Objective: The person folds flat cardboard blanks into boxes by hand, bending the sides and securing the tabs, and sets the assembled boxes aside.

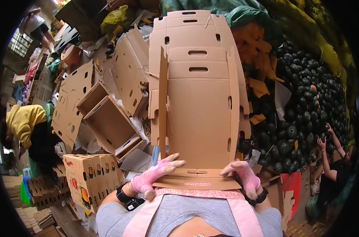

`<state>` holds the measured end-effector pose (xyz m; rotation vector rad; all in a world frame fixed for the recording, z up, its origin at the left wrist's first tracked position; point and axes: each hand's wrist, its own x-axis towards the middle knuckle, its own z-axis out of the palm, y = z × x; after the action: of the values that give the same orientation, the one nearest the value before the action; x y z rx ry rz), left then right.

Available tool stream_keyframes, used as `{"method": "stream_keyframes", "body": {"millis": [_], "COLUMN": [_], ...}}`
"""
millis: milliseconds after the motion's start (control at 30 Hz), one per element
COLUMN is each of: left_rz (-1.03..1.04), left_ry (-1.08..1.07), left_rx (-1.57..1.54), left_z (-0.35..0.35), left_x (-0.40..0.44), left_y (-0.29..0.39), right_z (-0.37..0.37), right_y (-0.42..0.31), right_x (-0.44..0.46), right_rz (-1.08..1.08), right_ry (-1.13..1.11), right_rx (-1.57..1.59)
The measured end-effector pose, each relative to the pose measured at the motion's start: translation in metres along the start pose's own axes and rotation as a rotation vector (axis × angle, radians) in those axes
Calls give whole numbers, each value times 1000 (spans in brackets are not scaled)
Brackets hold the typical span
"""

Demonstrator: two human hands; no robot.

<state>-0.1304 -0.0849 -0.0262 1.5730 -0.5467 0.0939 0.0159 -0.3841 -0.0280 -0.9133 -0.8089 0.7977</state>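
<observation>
Cardboard blank, head view: lies part-folded in front of the pink apron, above a flat cardboard sheet; left wall upright. Left hand: grip released, fingers spread. Right hand: fingertips at near flap; pinching or pressing, cannot tell. Judged light, stiff between creases; best held by panel edges or slotted far flap.

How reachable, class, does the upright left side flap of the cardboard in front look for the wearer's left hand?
Probably yes: the left hand appears empty, its fingers spread close to the near end of the upright left side flap, and nothing visible stands between them.
</observation>
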Motion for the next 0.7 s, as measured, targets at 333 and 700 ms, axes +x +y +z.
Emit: {"method": "stream_keyframes", "body": {"millis": [333,700], "left_rz": [6,-359], "left_ry": [364,-845], "left_rx": [1526,1072], "left_z": [-8,-4], "left_x": [52,50], "left_y": [-23,-12], "right_z": [23,36], "right_y": [-2,5], "right_x": [68,90], "right_rz": [-314,652], "right_ry": [175,-903], "right_rx": [-2055,-1509]}}
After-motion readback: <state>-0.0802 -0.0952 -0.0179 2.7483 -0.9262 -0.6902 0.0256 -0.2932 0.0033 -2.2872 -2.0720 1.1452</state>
